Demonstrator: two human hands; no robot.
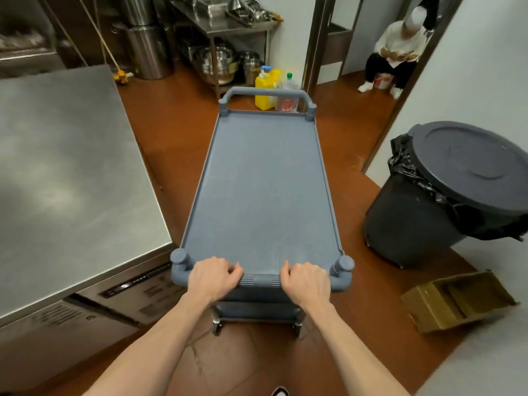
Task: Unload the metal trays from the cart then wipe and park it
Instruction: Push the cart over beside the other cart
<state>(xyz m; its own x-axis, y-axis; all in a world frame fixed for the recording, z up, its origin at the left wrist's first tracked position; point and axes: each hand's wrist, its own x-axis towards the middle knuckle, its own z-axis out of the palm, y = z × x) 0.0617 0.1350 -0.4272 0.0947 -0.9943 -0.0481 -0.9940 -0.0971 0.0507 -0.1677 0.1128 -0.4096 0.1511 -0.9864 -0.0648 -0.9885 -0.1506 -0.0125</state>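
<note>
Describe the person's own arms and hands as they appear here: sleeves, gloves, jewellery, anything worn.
Both forearms are bare from the bottom of the picture up to the wrists, with no sleeve in view. The left hand and the right hand are bare too: no gloves, and no watch, bracelet or ring shows. No markings are visible on either arm.

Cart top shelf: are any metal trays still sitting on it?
No, the cart shows only its bare grey top shelf, while the left hand and right hand grip the near handle.
</note>
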